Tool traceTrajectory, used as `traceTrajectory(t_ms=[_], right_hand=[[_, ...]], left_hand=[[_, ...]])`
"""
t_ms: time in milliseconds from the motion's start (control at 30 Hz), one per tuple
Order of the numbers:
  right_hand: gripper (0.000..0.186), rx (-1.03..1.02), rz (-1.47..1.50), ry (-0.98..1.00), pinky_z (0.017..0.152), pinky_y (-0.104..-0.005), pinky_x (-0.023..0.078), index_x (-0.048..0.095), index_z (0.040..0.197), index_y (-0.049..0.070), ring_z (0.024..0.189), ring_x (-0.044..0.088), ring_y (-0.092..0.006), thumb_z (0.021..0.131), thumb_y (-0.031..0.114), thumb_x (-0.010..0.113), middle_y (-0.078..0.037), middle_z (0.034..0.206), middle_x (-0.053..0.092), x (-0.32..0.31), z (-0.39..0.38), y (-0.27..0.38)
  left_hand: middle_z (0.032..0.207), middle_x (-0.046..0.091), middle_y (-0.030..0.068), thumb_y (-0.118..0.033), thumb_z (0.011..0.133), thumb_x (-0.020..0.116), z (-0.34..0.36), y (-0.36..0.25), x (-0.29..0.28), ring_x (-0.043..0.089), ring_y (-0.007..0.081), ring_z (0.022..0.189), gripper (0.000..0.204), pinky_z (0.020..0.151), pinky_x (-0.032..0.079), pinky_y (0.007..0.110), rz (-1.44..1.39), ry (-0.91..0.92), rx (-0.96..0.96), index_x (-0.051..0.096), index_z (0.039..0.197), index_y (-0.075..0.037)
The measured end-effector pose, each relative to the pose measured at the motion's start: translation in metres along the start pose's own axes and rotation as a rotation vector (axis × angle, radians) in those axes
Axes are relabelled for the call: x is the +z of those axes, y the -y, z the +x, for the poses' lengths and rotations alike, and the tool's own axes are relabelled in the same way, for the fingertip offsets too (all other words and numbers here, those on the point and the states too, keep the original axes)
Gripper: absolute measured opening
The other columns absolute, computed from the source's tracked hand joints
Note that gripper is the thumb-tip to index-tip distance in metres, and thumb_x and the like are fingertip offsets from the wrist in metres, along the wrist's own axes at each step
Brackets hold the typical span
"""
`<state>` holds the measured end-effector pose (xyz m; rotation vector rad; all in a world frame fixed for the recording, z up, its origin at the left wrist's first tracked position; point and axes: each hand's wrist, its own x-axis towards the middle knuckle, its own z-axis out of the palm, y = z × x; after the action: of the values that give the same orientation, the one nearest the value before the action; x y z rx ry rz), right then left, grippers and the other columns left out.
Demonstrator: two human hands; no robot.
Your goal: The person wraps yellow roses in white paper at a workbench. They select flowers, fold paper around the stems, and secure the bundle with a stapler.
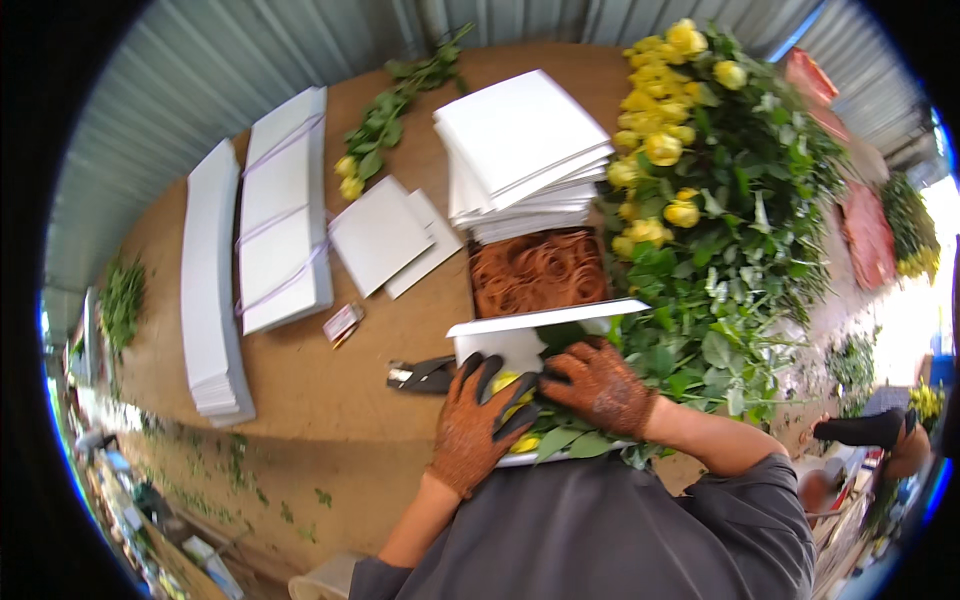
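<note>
Several yellow roses [525, 441] lie in a white cardboard sheet [500, 345] at the table's near edge, their leaves [575, 442] toward the right. My left hand [470, 425], in a brown and black work glove, rests over the flower heads with its fingers spread. Gloved alike, my right hand [602, 390] has its fingers bent round the roses beside the blooms; the fingertips are partly hidden. A black stapler [422, 375] lies just left of my left hand. Beyond the sheet is a box of brown rubber bands [540, 272].
A stack of white cardboard sheets [525, 135] stands behind the rubber bands. A big heap of yellow roses [720, 220] covers the right side. Long white cardboard bundles [285, 210], two loose sheets [382, 235] and a small box [343, 322] lie left. A person's arm [870, 430] shows far right.
</note>
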<state>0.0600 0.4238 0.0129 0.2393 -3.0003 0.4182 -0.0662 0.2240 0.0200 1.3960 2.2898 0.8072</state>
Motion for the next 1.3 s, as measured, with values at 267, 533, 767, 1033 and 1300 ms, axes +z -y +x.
traceTrajectory(t_ms=[267, 533, 767, 1033, 1300], right_hand=[[0.021, 0.495, 0.324, -0.004, 0.071, -0.0424, 0.054, 0.071, 0.099, 0.011, 0.08, 0.068, -0.032, 0.089, 0.028, 0.063, -0.015, 0.083, 0.069, -0.108, 0.01, -0.089], [0.035, 0.721, -0.114, 0.165, 0.088, -0.0502, 0.05, 0.061, 0.116, 0.008, 0.102, 0.062, -0.0401, 0.085, 0.023, 0.065, -0.022, 0.107, 0.065, -0.036, -0.057, -0.211], [0.038, 0.357, 0.038, -0.449, 0.079, -0.0364, 0.054, 0.067, 0.107, 0.001, 0.091, 0.065, -0.0347, 0.07, -0.007, 0.065, -0.017, 0.105, 0.064, -0.164, -0.045, -0.122], [0.048, 0.177, 0.036, -0.123, 0.07, -0.0383, 0.055, 0.071, 0.106, 0.008, 0.084, 0.067, -0.0324, 0.059, 0.0, 0.074, -0.015, 0.1, 0.063, -0.167, -0.01, -0.022], [0.039, 0.116, 0.114, 0.075, 0.083, -0.0448, 0.05, 0.066, 0.114, 0.015, 0.095, 0.062, -0.0317, 0.075, 0.008, 0.066, -0.01, 0.107, 0.061, -0.012, 0.021, -0.023]], left_hand=[[0.125, 0.059, 0.0107, -0.024, 0.077, 0.079, -0.001, -0.004, -0.003, 0.046, 0.0393, 0.13, 0.047, 0.105, 0.042, 0.049, 0.049, 0.008, 0.009, 0.068, 0.122, -0.019], [0.126, 0.058, 0.0124, -0.024, 0.078, 0.079, 0.001, -0.007, -0.004, 0.045, 0.0396, 0.13, 0.047, 0.105, 0.042, 0.049, 0.037, -0.004, 0.021, 0.067, 0.124, -0.02], [0.129, 0.057, 0.0123, -0.028, 0.079, 0.078, -0.002, -0.004, -0.004, 0.046, 0.0423, 0.129, 0.048, 0.103, 0.043, 0.05, 0.054, 0.015, 0.004, 0.066, 0.125, -0.021], [0.14, 0.047, 0.021, -0.027, 0.076, 0.081, 0.0, -0.003, -0.005, 0.041, 0.0443, 0.133, 0.052, 0.107, 0.04, 0.05, 0.02, 0.022, -0.009, 0.066, 0.124, -0.017], [0.144, 0.038, 0.0329, -0.033, 0.077, 0.08, -0.005, 0.001, -0.007, 0.032, 0.0525, 0.137, 0.052, 0.11, 0.037, 0.053, 0.041, -0.007, 0.005, 0.066, 0.125, -0.019]])
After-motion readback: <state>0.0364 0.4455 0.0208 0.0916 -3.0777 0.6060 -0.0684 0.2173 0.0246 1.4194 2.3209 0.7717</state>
